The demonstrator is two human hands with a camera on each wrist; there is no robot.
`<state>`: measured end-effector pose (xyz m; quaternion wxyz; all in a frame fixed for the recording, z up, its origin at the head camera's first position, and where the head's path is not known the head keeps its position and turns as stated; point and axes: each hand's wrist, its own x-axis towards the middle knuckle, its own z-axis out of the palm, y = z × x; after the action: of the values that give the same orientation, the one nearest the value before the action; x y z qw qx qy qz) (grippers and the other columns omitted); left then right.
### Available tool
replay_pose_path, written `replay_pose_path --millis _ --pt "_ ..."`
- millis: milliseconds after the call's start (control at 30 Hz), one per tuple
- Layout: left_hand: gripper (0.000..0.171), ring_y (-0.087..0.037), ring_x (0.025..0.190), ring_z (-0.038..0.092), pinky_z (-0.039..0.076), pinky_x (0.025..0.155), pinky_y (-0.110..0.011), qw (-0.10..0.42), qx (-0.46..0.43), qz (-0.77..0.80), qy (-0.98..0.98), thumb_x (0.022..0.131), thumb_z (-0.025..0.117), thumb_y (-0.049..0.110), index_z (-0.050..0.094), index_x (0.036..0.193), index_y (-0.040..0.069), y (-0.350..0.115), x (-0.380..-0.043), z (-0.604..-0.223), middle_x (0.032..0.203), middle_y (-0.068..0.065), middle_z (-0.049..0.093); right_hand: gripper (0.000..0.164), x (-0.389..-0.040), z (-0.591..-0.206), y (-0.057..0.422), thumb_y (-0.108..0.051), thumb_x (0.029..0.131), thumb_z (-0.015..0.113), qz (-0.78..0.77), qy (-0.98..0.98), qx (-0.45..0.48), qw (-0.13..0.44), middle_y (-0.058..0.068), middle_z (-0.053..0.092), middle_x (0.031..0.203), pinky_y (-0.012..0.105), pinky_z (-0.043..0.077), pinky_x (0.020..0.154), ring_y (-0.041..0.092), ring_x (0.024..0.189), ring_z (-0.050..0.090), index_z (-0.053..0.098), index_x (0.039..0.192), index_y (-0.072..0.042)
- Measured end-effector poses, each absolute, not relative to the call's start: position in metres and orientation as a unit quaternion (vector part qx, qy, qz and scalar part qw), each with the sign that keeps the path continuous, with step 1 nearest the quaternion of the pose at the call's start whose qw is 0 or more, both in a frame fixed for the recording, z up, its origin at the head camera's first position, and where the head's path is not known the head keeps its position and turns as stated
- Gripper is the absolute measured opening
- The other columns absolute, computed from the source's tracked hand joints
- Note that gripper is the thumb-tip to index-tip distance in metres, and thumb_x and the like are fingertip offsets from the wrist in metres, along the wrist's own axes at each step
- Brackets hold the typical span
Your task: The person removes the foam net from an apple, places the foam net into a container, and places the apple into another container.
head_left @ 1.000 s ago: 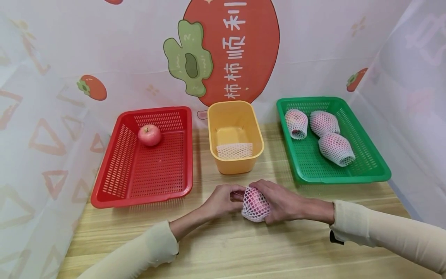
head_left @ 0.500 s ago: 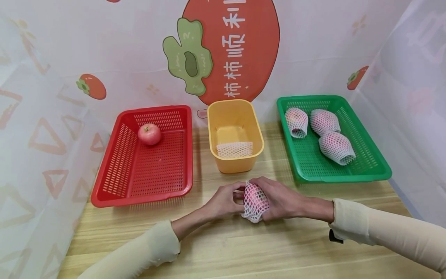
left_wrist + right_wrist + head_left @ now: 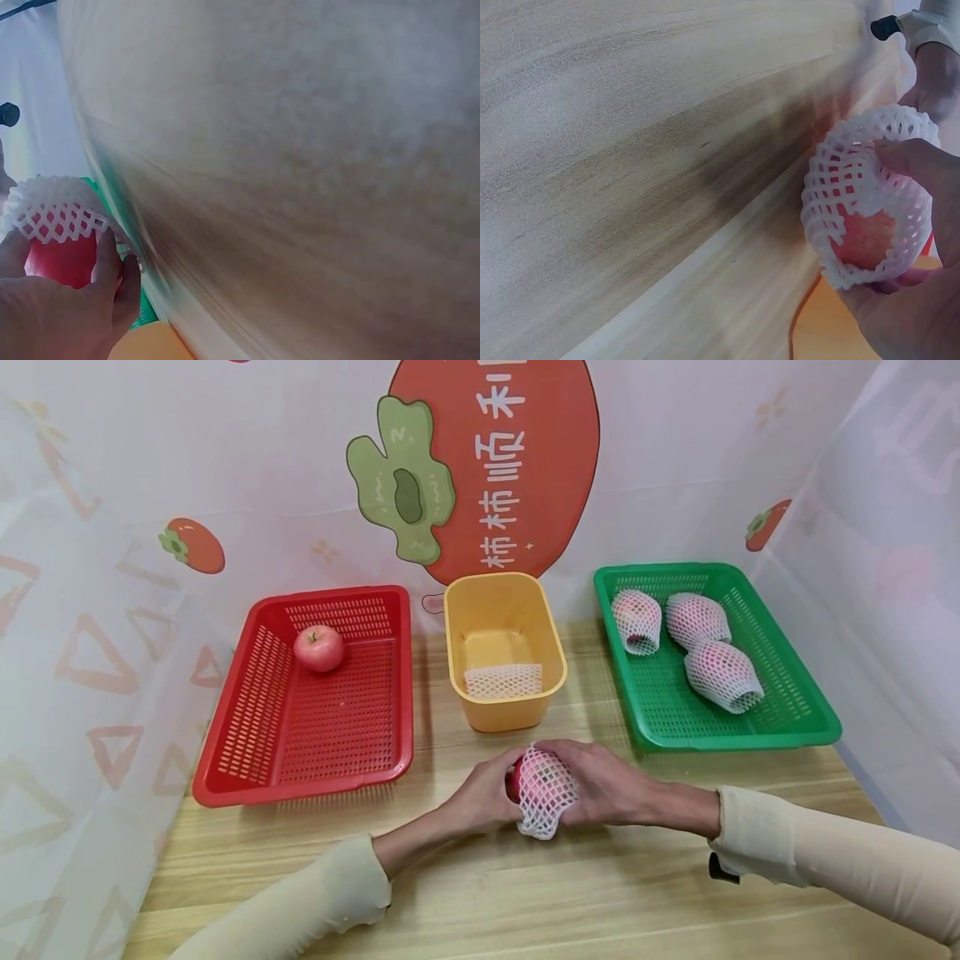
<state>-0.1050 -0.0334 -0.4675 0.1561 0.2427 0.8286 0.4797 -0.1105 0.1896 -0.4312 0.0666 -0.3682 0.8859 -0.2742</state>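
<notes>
Between both hands, just above the wooden table, is a red apple [image 3: 64,262] partly covered by a white foam net sleeve [image 3: 549,787]. Bare red skin shows on its left side, where my left hand [image 3: 480,797] grips it with thumb and fingers at the net's edge. From the other side my right hand [image 3: 611,785] holds the netted part. In the right wrist view the right thumb presses on the foam net [image 3: 838,187], and apple skin shows through the net's open end. The left hand's far fingers are partly hidden behind the apple in the head view.
A red basket [image 3: 307,789] at left holds one bare apple [image 3: 319,648]. The yellow bin [image 3: 504,717] in the middle contains a white foam net [image 3: 504,681]. In the green basket [image 3: 750,743] at right lie three netted apples [image 3: 724,675]. Printed cloth walls surround the wooden table [image 3: 600,893].
The net has shifted on the apple, baring red skin on the left side. My left fingers have closed in against the fruit, and the net's lower edge hangs looser.
</notes>
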Motion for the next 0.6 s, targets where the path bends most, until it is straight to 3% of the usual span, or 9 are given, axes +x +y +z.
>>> replay_pose_path --millis 300,600 --pt "0.086 -0.02 0.12 0.052 0.044 0.103 -0.037 0.126 0.246 0.462 0.843 0.062 0.078 0.002 0.046 0.142 0.008 -0.04 -0.105 -0.47 0.133 -0.007 0.056 0.094 -0.113 -0.427 0.19 -0.041 0.065 0.09 -0.255 0.887 -0.379 0.062 0.008 0.063 0.128 0.038 0.053 0.093 0.02 0.113 0.062 0.047 0.14 -0.004" --pt "0.083 -0.02 0.117 0.053 0.045 0.1 -0.039 0.118 0.238 0.463 0.846 0.065 0.082 0.008 0.048 0.141 0.012 -0.045 -0.105 -0.467 0.13 -0.006 0.057 0.076 -0.115 -0.423 0.193 -0.031 0.073 0.087 -0.253 0.891 -0.374 0.058 0.004 0.068 0.12 0.031 0.056 0.082 0.013 0.1 0.066 0.054 0.138 -0.009"
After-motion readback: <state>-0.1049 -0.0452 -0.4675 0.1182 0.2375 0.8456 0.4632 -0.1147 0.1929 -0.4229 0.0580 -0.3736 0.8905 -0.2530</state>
